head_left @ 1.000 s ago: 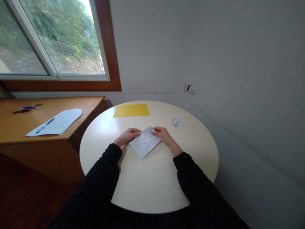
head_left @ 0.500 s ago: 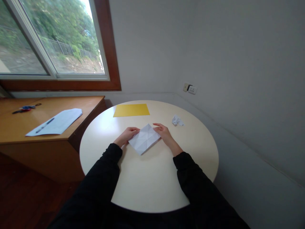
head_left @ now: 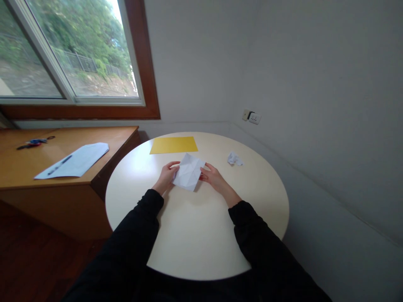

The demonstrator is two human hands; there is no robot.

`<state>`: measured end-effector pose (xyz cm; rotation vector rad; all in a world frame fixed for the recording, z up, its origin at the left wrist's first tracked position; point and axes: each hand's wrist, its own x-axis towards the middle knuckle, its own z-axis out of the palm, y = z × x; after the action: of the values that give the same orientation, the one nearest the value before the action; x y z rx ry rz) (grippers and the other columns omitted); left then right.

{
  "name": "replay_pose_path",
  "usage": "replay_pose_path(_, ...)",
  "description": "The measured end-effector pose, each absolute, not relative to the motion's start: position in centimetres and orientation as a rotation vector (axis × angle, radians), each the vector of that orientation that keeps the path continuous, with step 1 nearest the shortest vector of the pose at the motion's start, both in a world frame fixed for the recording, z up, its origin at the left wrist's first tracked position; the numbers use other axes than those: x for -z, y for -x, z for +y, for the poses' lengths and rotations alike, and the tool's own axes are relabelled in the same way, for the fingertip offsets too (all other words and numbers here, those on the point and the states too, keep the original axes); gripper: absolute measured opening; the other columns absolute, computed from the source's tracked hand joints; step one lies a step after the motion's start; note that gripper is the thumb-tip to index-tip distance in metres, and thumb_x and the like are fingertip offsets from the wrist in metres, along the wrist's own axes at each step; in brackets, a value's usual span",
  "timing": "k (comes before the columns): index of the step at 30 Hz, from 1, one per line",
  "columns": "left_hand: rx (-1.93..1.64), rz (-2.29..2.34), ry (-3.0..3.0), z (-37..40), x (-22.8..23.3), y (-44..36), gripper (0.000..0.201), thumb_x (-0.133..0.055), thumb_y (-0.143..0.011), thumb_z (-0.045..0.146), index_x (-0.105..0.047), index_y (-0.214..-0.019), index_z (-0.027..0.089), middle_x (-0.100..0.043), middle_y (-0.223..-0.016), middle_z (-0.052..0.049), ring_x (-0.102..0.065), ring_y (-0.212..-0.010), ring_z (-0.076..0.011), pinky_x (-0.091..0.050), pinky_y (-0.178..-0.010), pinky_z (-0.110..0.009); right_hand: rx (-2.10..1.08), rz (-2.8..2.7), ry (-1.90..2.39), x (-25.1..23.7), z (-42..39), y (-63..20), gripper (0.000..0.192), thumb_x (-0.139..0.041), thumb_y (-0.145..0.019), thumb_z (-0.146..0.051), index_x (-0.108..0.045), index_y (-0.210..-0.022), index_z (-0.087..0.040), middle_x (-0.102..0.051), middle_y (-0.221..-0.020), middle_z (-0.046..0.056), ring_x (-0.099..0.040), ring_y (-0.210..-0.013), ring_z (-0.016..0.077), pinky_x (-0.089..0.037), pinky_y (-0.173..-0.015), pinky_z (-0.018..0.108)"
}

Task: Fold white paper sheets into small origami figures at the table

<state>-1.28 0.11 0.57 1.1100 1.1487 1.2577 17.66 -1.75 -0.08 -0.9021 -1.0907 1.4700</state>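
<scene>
A small white sheet of paper [head_left: 188, 172], marked with crossing creases, is held up between my two hands over the round table [head_left: 195, 235]. My left hand [head_left: 166, 176] grips its left edge, thumb on top and fingers behind. On the opposite side my right hand [head_left: 214, 178] pinches the right edge between thumb and fingers. The paper lies turned at an angle, one corner toward the far side. Some of the fingertips are hidden behind it.
A yellow sheet [head_left: 174, 145] lies at the table's far side. Crumpled white paper [head_left: 234, 158] sits to the right. On the wooden desk [head_left: 110, 140] at left are white sheets [head_left: 83, 161] with a pen [head_left: 59, 165], and scissors [head_left: 36, 143] farther back.
Between my hands the paper has turned and shifted slightly away from me, rising off the table. My right hand has changed its hold from the upper right edge to the right side.
</scene>
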Motion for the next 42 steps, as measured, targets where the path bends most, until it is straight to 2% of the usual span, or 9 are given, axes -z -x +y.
replay_pose_path(8,-1.331,1.083,-1.111,0.1,-0.3,1.0,0.058,-0.062,-0.061,0.023,-0.048,-0.116,0.013,-0.058,-0.059,0.001,-0.049,-0.048,-0.0091,-0.035,-0.047,-0.020,-1.390,-1.164,0.882,1.1,-1.9,-15.7,0.057,-0.071,-0.058,-0.025,-0.044,-0.107,-0.022,-0.066,-0.096,0.007,-0.064,-0.081,0.0200,-0.052,-0.069,0.033)
replay_pose_path(14,-1.258,1.025,-1.173,0.2,0.1,1.3,0.058,-0.064,-0.062,0.024,-0.047,-0.117,0.015,-0.056,-0.061,0.002,-0.047,-0.047,-0.0068,-0.034,-0.048,-0.019,-1.295,-1.139,0.955,1.5,-1.5,-16.0,0.060,-0.069,-0.059,-0.022,-0.040,-0.111,-0.022,-0.067,-0.087,0.004,-0.064,-0.077,0.0193,-0.051,-0.071,0.036)
replay_pose_path(17,-1.214,1.024,-1.149,0.2,0.0,1.2,0.052,-0.065,-0.062,0.027,-0.052,-0.110,0.015,-0.057,-0.065,0.000,-0.048,-0.050,-0.0075,-0.035,-0.048,-0.020,-1.295,-1.140,0.948,1.4,-1.6,-16.1,0.057,-0.069,-0.059,-0.023,-0.042,-0.109,-0.021,-0.067,-0.086,0.004,-0.064,-0.076,0.0189,-0.051,-0.071,0.035)
replay_pose_path(23,-1.185,1.007,-1.075,-0.1,-0.5,1.2,0.028,-0.065,-0.059,0.030,-0.058,-0.081,0.015,-0.053,-0.060,0.002,-0.047,-0.050,-0.0080,-0.034,-0.047,-0.020,-1.308,-1.140,0.944,1.4,-1.6,-16.0,0.050,-0.072,-0.054,-0.026,-0.050,-0.099,-0.020,-0.068,-0.085,0.005,-0.064,-0.072,0.0185,-0.051,-0.065,0.032)
replay_pose_path(28,-1.235,0.805,-1.094,-0.5,-1.5,1.5,0.016,-0.062,-0.060,0.025,-0.058,-0.070,0.014,-0.056,-0.064,0.000,-0.051,-0.059,-0.0089,-0.038,-0.056,-0.021,-1.303,-1.218,0.986,1.4,-1.5,-16.2,0.037,-0.072,-0.053,-0.036,-0.060,-0.081,-0.014,-0.068,-0.077,0.007,-0.059,-0.059,0.0164,-0.044,-0.049,0.026)
replay_pose_path(32,-1.260,0.710,-1.132,-0.4,-1.8,1.8,0.011,-0.059,-0.062,0.020,-0.062,-0.070,0.014,-0.061,-0.073,-0.003,-0.054,-0.070,-0.0118,-0.040,-0.065,-0.023,-1.225,-1.242,0.924,1.2,-1.5,-16.2,0.033,-0.071,-0.056,-0.035,-0.064,-0.082,-0.015,-0.068,-0.082,0.006,-0.059,-0.071,0.0176,-0.045,-0.063,0.030)
replay_pose_path(37,-1.283,0.680,-1.182,-0.5,-2.0,2.1,0.009,-0.060,-0.062,0.018,-0.065,-0.069,0.015,-0.059,-0.111,-0.008,-0.051,-0.102,-0.0184,-0.039,-0.081,-0.025,-0.771,-1.389,0.998,1.0,-1.4,-16.4,0.016,-0.066,-0.062,-0.027,-0.067,-0.076,-0.019,-0.061,-0.099,0.006,-0.054,-0.094,0.0213,-0.041,-0.083,0.036)
replay_pose_path(39,-1.248,0.722,-1.198,-0.7,-2.1,2.1,0.010,-0.061,-0.063,0.019,-0.066,-0.070,0.015,-0.057,-0.113,-0.008,-0.052,-0.100,-0.0186,-0.040,-0.080,-0.025,-0.572,-1.433,1.029,1.1,-1.4,-16.6,0.010,-0.063,-0.064,-0.024,-0.069,-0.073,-0.021,-0.055,-0.107,0.006,-0.049,-0.103,0.0220,-0.037,-0.091,0.037)
replay_pose_path(42,-1.129,0.785,-1.188,-1.0,-2.4,2.0,0.016,-0.062,-0.063,0.020,-0.066,-0.078,0.015,-0.063,-0.096,-0.008,-0.057,-0.085,-0.0172,-0.042,-0.073,-0.025,-0.401,-1.423,1.099,1.2,-1.4,-16.9,0.011,-0.060,-0.067,-0.022,-0.070,-0.071,-0.023,-0.048,-0.114,0.005,-0.042,-0.110,0.0236,-0.031,-0.097,0.038)
